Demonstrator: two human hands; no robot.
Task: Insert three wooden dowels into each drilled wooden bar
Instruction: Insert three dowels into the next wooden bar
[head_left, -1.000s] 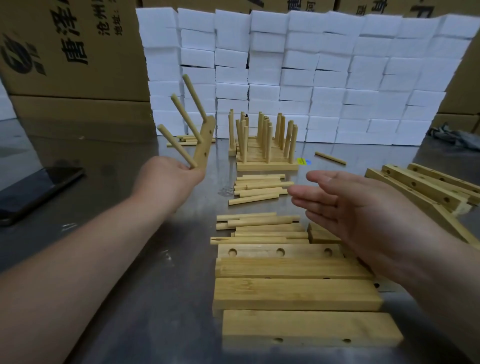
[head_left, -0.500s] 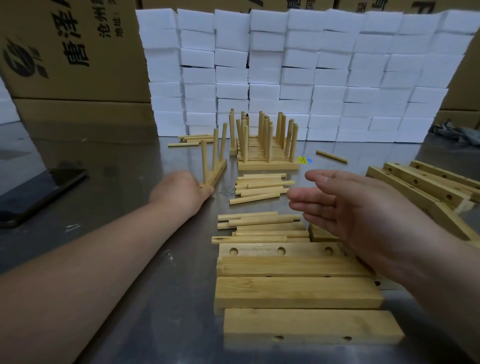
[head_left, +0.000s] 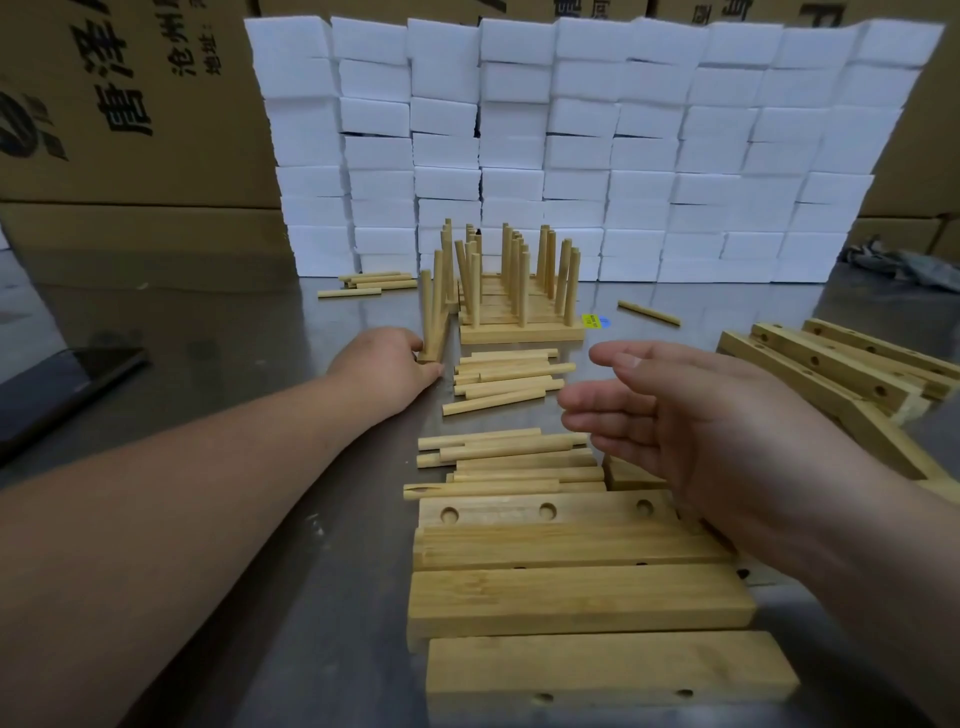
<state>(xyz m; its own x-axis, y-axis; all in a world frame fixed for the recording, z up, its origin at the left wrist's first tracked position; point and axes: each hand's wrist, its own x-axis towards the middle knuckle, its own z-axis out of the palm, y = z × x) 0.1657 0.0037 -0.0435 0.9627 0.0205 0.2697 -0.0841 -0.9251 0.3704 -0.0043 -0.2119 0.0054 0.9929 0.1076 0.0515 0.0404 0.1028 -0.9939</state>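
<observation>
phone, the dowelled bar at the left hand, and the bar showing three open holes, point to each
black phone (head_left: 67, 385): head view, middle of its screen.
dowelled bar (head_left: 440, 335): head view, wooden base below its dowels.
three-hole bar (head_left: 496, 515): head view, top face between two holes.

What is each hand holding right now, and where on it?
The left hand holds the doweled bar by its near end, with the bar standing on the table. The right hand hovers open and holds nothing.
</observation>
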